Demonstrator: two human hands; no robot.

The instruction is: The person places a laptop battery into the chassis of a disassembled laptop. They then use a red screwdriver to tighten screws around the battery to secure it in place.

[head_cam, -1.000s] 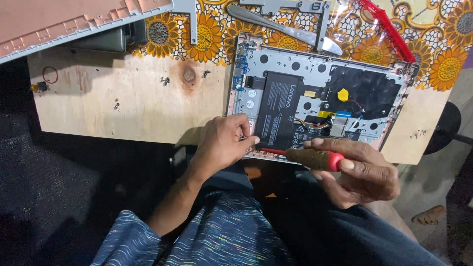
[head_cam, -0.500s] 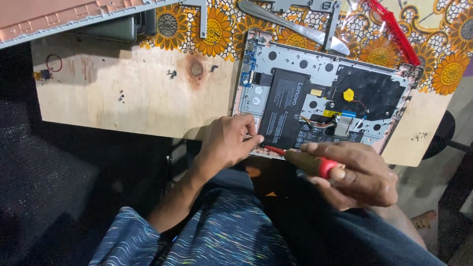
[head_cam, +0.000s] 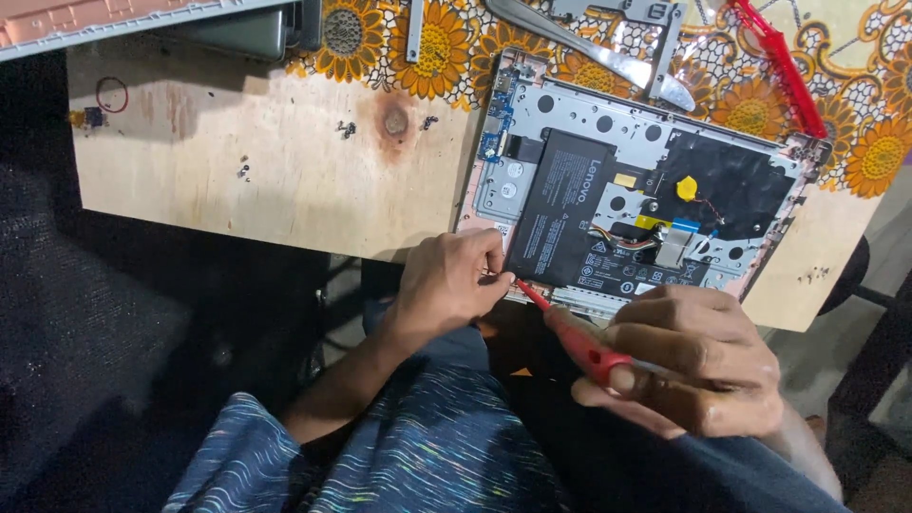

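1. Head view, lower right of frame: right hand point(head_cam: 689, 366), fingers clamped round a red-handled screwdriver point(head_cam: 579, 344); its tip points up-left to the near edge of the laptop.
2. Centre: left hand point(head_cam: 446, 285), thumb and forefinger pinched together right at the tip, on something too small to tell.
3. Centre right: opened laptop chassis point(head_cam: 570, 104) lying on its back, bottom cover already off. Black battery point(head_cam: 560, 209), coloured wires and ribbon cable point(head_cam: 673, 242) are in place, so the inner parts look not yet removed.
4. Mid left: plywood board point(head_cam: 266, 161) with a few loose screws point(head_cam: 344, 127) on it, suggesting some fasteners are out.
5. Top of frame: sunflower cloth point(head_cam: 456, 38), metal strips point(head_cam: 598, 52), red bar point(head_cam: 779, 66).
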